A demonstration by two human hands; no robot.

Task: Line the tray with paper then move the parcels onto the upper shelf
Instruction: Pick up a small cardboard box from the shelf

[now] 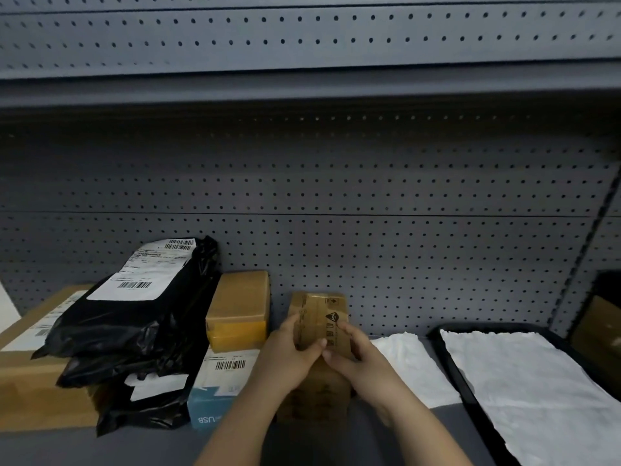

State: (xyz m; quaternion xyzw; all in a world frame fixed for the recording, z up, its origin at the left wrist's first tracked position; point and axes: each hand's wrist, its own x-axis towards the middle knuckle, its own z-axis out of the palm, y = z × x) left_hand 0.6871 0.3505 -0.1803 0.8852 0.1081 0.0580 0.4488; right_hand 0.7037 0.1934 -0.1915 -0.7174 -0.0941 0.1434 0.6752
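"USB" upside down on blue box (215,410); other labels illegible

My left hand (285,354) and right hand (356,359) cover the middle of the small brown box (319,317); its lower half is dim and partly behind my wrists. Print on it too blurred to read. Black tray (470,391) cut off by the bottom and right edges, its paper liner (537,391) too. Large cardboard box (30,381) cut by the left edge, mostly under the black mailer bags (134,331). Labels on bags too small to read. Blue box (215,405) partly hidden by my left forearm. Dark object (601,317) at far right unclear.
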